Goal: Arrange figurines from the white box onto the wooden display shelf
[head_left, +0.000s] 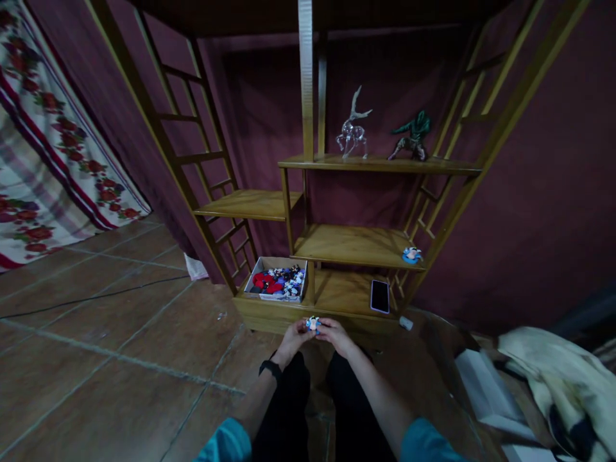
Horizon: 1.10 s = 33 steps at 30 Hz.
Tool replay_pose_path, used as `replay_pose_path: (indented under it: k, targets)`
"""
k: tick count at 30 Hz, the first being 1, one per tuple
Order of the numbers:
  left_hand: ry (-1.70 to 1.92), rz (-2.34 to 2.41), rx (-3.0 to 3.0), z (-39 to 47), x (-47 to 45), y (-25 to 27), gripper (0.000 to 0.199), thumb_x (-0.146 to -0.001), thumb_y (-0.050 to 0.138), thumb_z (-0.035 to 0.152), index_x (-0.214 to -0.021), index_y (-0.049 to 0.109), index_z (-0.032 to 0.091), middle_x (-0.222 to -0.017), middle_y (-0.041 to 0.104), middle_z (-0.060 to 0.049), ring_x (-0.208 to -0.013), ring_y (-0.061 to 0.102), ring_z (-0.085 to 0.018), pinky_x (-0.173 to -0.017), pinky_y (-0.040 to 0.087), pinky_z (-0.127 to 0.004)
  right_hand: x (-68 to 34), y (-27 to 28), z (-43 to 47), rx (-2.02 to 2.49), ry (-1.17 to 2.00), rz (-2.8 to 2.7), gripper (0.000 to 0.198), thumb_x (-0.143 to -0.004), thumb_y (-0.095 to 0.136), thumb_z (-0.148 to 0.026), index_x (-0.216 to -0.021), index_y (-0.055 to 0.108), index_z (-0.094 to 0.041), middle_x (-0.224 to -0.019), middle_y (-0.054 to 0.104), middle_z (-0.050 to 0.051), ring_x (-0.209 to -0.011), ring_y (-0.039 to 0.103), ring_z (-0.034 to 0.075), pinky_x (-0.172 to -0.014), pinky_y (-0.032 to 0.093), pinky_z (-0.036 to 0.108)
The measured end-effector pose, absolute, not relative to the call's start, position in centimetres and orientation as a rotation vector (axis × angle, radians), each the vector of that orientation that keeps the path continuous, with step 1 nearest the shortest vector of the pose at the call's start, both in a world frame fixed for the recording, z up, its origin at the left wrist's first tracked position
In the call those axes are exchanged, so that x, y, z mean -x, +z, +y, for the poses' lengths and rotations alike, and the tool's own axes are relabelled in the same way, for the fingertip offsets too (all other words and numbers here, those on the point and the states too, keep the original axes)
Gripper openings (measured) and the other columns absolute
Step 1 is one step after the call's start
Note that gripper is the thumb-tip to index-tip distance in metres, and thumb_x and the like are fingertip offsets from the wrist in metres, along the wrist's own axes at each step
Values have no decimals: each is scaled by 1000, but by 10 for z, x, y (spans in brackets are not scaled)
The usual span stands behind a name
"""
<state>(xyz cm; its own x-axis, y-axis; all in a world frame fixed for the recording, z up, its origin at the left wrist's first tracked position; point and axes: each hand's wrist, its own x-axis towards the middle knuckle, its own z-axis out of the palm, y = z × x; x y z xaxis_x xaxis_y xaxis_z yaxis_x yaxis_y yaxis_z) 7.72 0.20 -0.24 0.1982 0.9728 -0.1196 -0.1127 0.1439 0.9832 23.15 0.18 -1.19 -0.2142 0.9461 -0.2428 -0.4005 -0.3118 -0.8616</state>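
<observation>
Both my hands meet in front of the low shelf, above my knees, holding one small blue and white figurine (313, 325) between the fingertips. My left hand (290, 341), below a black wristband, grips its left side. On the other side, my right hand (337, 335) pinches it. A similar blue and white figurine (412, 255) stands at the right end of the middle shelf. Just beyond my left hand, an open cardboard box (250, 290) on the bottom shelf holds many small red, white, black and purple pieces.
The wooden shelf unit (359, 244) fills the view ahead. A phone (380, 297) lies on its bottom board. On the upper board stand a clear deer ornament (353, 136) and a green-cloaked figure (412, 136). White boxes (491, 391) and pale cloth (553, 366) lie at right.
</observation>
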Motion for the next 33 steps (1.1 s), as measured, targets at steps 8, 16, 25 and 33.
replay_pose_path:
  k: [8, 16, 25, 33]
  targets:
    - [1041, 1031, -1194, -26, -75, -6, 40, -49, 78, 31, -83, 64, 16, -83, 67, -6, -78, 60, -19, -77, 44, -33, -225, -14, -33, 1069, 1562, -877, 38, -49, 77, -39, -79, 66, -19, -81, 65, 2, -75, 61, 17, -67, 50, 31]
    - [1007, 1099, -1212, -99, -73, -5, 39, -52, 77, 34, -85, 65, 18, -86, 67, -8, -81, 60, -21, -77, 44, -32, -220, -11, -120, 1047, 1613, -750, 37, -58, 71, -45, -84, 66, -20, -91, 65, 6, -87, 61, 22, -71, 50, 33]
    - [1083, 1046, -1066, -119, -89, 36, 40, -53, 76, 33, -88, 65, 18, -86, 66, -8, -81, 60, -21, -76, 45, -32, -226, 21, -132, 1110, 1621, -773, 38, -64, 66, -47, -93, 64, -22, -93, 66, 6, -77, 62, 18, -67, 49, 31]
    - [1212, 1064, -975, -99, -108, 61, 47, -51, 78, 30, -91, 57, 18, -80, 64, -5, -75, 60, -18, -72, 46, -30, -245, 60, -109, 1088, 1651, -843, 38, -66, 65, -45, -96, 63, -22, -95, 65, 7, -79, 61, 18, -71, 48, 32]
